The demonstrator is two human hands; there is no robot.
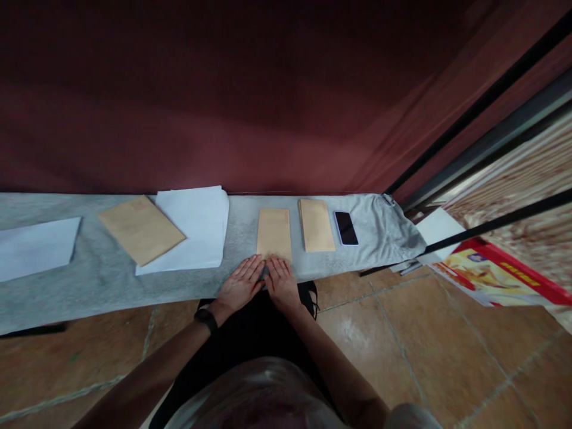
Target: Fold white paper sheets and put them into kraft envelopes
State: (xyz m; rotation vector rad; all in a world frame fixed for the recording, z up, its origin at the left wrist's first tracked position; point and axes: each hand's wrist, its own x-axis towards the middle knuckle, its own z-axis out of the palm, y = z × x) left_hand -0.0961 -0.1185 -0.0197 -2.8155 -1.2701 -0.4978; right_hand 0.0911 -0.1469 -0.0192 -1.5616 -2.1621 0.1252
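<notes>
My left hand (240, 285) and my right hand (280, 281) lie flat side by side on a grey cloth-covered ledge (107, 280), fingers stretched out. Their fingertips touch the near edge of a small tan envelope (274, 233). A black band is on my left wrist. Just right of that envelope lies a second tan envelope (316, 224), then a dark phone (345, 227). A larger tan envelope (140, 229) rests partly on white sheets (199, 226) to the left.
Another white sheet (38, 247) lies at the far left of the ledge. A dark red wall rises behind it. At right are a white paper (440, 227), a red and yellow printed sheet (496, 275) and dark bars over a brown tiled floor (429, 351).
</notes>
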